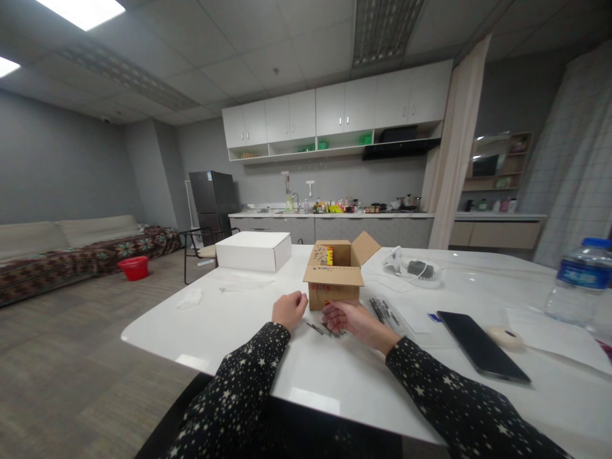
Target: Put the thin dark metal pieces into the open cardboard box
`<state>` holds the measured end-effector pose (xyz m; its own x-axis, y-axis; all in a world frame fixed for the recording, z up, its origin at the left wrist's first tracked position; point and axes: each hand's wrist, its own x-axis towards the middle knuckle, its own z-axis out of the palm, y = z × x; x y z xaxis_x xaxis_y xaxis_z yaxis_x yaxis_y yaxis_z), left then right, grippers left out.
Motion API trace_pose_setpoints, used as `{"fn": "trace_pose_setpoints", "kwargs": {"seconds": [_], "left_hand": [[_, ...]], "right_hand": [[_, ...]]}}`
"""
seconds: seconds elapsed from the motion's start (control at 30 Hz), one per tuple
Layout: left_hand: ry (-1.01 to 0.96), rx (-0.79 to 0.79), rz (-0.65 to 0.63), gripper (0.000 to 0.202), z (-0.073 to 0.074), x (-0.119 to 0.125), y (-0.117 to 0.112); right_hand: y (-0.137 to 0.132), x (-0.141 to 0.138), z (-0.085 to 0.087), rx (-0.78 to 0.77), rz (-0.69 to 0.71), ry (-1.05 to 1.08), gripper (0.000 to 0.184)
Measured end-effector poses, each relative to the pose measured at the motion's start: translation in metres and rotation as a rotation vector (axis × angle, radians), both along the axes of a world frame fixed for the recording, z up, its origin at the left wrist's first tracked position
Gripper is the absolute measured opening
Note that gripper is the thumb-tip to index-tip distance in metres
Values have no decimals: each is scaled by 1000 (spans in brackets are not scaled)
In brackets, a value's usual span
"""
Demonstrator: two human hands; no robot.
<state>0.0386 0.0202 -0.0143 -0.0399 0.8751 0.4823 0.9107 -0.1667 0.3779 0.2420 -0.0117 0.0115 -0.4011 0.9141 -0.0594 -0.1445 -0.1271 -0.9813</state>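
Observation:
A small cardboard box (336, 274) with its flaps open stands on the white table (239, 331). My left hand (289, 310) rests just left of the box with its fingers curled in; nothing shows in it. My right hand (352, 320) lies in front of the box, its fingers bent over several thin dark pens (325, 329) on the tabletop. More dark pens (384, 310) lie to the right of the box. Both arms wear dark sleeves with white stars.
A closed white box (253, 250) sits at the table's far left. A black phone (482, 345), a tape roll (505, 336), a water bottle (579, 280) and a white cable bundle (414, 268) lie to the right. A red basin (134, 268) stands on the floor by a sofa.

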Motion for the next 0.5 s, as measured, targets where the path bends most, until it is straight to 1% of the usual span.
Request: {"fn": "trace_pose_setpoints", "kwargs": {"seconds": [0.1,0.2,0.27,0.37,0.5], "left_hand": [[-2,0,2,40,-1,-1,1],[-4,0,0,40,0,-1,1],[-5,0,-3,40,0,0,0],[-6,1,-3,40,0,0,0],[-3,0,-5,41,0,0,-1]], "right_hand": [[6,-2,-10,132,-35,-66,28],[13,-3,-20,359,-42,-203,29],[15,-4,-24,483,-67,-293,27],[12,-5,-25,557,-93,-342,19],[4,-7,-23,632,-73,-451,12]]}}
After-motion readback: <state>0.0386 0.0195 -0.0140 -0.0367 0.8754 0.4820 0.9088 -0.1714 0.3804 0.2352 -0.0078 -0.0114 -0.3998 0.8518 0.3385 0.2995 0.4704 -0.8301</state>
